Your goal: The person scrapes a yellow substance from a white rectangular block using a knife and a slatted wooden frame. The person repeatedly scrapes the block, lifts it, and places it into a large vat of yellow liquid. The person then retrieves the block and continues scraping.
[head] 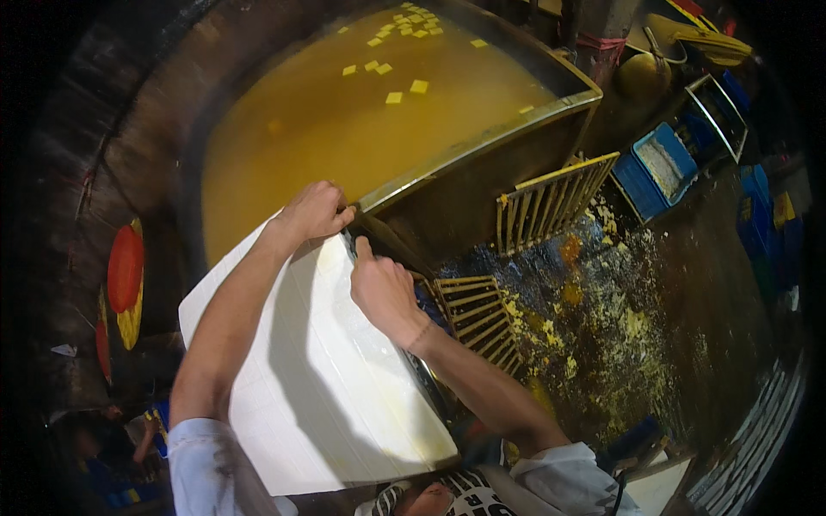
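Observation:
A large white slab [322,361], scored with faint lines like cut tofu, lies before me beside a metal-rimmed vat [477,143] of yellowish liquid. My left hand [317,211] rests at the slab's far corner beside the vat rim, its fingers curled; whether it grips something there is hidden. Along the right edge of the slab, my right hand [386,290] is curled, with one finger extended towards the far corner. What lies under its palm cannot be seen. Small yellow square pieces [419,86] float in the liquid, many of them clustered at the far side.
Slatted racks [555,200] [481,316] stand right of the slab, by a wet floor [600,322] strewn with yellow-white crumbs. Beyond are a blue crate [664,164] with whitish contents and a post [600,45]. A red oval object [126,269] is at left; another person [110,445] is at lower left.

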`<action>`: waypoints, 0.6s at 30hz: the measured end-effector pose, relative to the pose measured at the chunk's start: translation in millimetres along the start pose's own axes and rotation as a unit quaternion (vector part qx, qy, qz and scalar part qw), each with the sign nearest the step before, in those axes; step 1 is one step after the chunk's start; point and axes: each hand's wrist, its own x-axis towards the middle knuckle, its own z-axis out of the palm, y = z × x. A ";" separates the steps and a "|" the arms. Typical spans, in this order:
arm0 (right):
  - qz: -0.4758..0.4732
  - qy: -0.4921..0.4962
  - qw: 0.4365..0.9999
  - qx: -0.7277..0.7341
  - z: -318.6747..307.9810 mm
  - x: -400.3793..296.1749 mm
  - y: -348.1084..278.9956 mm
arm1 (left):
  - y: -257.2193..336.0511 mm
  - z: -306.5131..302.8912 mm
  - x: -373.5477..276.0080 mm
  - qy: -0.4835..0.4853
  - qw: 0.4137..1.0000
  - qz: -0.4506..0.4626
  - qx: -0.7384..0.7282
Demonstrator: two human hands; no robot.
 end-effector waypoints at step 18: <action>0.083 -0.042 0.989 0.118 -72.0 -325.7 44.9 | 245.8 40.7 -93.8 -0.359 0.918 0.039 -0.166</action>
